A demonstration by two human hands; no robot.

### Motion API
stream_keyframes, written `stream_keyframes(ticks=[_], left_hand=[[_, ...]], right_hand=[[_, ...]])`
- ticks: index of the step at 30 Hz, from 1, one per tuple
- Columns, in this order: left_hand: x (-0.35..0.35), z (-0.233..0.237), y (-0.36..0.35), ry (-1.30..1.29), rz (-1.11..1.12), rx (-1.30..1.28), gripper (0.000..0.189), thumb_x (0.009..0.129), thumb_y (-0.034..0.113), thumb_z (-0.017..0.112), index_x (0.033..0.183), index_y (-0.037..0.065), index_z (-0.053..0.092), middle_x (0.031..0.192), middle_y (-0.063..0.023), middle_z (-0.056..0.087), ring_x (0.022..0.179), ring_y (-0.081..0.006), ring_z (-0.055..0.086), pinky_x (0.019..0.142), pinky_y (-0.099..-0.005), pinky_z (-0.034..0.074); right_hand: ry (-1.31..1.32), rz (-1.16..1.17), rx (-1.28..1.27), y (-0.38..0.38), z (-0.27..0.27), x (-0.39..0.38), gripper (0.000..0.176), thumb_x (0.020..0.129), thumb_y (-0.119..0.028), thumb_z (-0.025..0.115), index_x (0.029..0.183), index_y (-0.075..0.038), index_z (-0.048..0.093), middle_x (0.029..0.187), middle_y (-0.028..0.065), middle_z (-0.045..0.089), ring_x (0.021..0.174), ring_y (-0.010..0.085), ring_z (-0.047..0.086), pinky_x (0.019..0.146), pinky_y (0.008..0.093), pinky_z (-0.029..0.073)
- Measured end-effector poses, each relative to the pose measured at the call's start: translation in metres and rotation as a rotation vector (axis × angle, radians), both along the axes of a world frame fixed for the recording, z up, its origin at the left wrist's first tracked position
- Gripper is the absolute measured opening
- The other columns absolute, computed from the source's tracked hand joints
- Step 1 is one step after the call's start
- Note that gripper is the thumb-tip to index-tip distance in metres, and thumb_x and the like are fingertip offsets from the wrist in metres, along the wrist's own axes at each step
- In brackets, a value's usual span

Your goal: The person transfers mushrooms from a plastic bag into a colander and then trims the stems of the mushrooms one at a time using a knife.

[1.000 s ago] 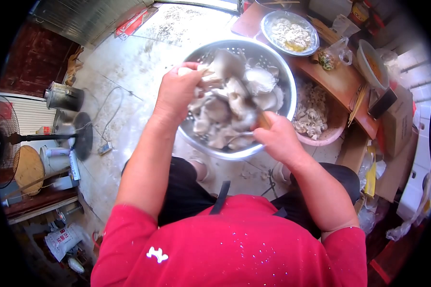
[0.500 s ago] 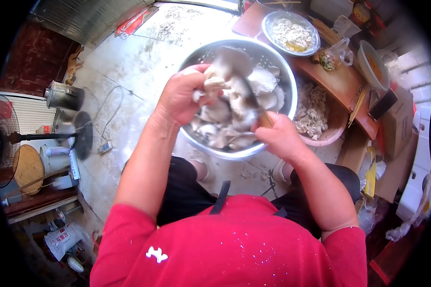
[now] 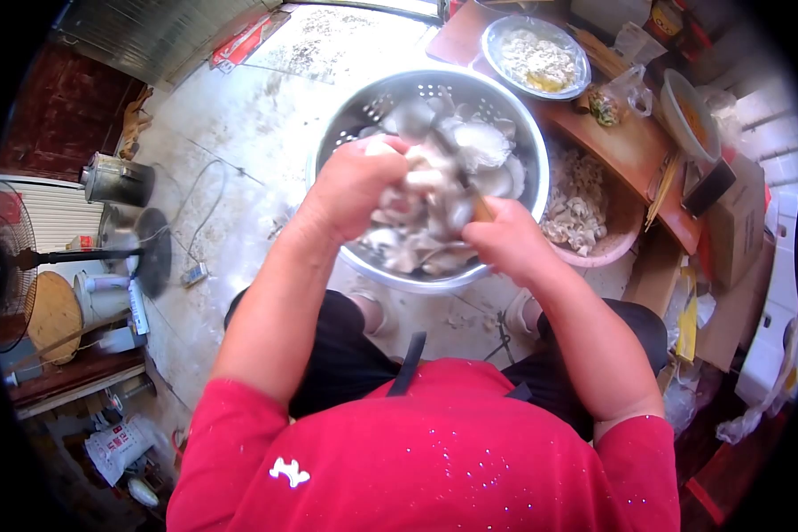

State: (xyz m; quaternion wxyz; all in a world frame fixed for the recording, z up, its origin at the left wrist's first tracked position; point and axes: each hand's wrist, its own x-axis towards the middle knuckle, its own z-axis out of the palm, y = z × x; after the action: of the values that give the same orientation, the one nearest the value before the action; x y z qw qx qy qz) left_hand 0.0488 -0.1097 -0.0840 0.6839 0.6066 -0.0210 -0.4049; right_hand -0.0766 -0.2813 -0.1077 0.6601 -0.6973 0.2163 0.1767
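Note:
My left hand [image 3: 356, 184] is closed around a clump of oyster mushrooms [image 3: 427, 177], blurred by motion, above the metal colander [image 3: 346, 120]. In my right hand [image 3: 508, 239] is a knife [image 3: 482, 209], gripped by its wooden handle. Its dark blade, smeared by motion, points up and away along the right side of the clump; whether it touches cannot be told. Below both hands, loose pale grey oyster mushrooms [image 3: 481, 146] lie in the colander, partly hidden by my left hand and the clump.
Right of the colander stands a pink basin [image 3: 625, 238] of mushroom pieces. Behind it, a low wooden table [image 3: 629, 133] bears a plastic-lined bowl [image 3: 493, 69] of pale food, chopsticks [image 3: 663, 195] and another bowl [image 3: 674, 93]. A fan [image 3: 155, 253] and metal pot [image 3: 120, 180] are at left.
The held clump has dropped lower toward the colander, and my left hand has turned slightly inward. The colander has shifted a little to the left. The knife stays in my right hand.

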Motion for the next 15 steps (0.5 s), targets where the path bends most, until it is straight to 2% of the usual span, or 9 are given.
stream_keyframes(ticks=[4, 7, 12, 15], left_hand=[[0.012, 0.000, 0.007, 0.059, 0.053, -0.132, 0.023, 0.078, 0.002, 0.056, 0.099, -0.003, 0.061, 0.087, -0.0099, 0.065, 0.071, -0.0146, 0.062, 0.051, -0.0253, 0.045], [0.015, -0.002, 0.008, 0.033, 0.045, -0.152, 0.027, 0.076, 0.005, 0.054, 0.102, -0.002, 0.057, 0.096, -0.0173, 0.066, 0.074, -0.0194, 0.063, 0.052, -0.0262, 0.041], [0.022, -0.007, 0.012, 0.090, 0.139, -0.195, 0.031, 0.080, 0.010, 0.051, 0.108, -0.001, 0.057, 0.095, -0.0169, 0.066, 0.074, -0.0209, 0.061, 0.055, -0.0302, 0.042], [0.021, -0.004, 0.013, 0.076, 0.156, -0.163, 0.037, 0.082, 0.016, 0.051, 0.113, -0.001, 0.058, 0.094, -0.0139, 0.066, 0.078, -0.0210, 0.063, 0.060, -0.0301, 0.043]], right_hand=[[0.017, -0.055, 0.019, 0.001, 0.002, 0.001, 0.020, 0.082, -0.018, 0.061, 0.093, -0.002, 0.066, 0.073, -0.0011, 0.060, 0.064, 0.0062, 0.050, 0.058, 0.0251, 0.041], [0.031, -0.061, 0.071, 0.003, 0.002, -0.001, 0.022, 0.084, -0.019, 0.061, 0.096, -0.002, 0.066, 0.076, -0.0009, 0.060, 0.065, 0.0059, 0.050, 0.058, 0.0247, 0.041], [0.041, -0.108, 0.068, 0.005, 0.005, -0.003, 0.017, 0.084, -0.016, 0.060, 0.094, -0.004, 0.066, 0.076, -0.0014, 0.060, 0.065, 0.0054, 0.050, 0.058, 0.0236, 0.041], [-0.071, -0.247, 0.181, 0.000, 0.003, -0.007, 0.010, 0.082, -0.011, 0.060, 0.089, -0.005, 0.063, 0.076, -0.0018, 0.058, 0.064, 0.0043, 0.049, 0.058, 0.0216, 0.040]])
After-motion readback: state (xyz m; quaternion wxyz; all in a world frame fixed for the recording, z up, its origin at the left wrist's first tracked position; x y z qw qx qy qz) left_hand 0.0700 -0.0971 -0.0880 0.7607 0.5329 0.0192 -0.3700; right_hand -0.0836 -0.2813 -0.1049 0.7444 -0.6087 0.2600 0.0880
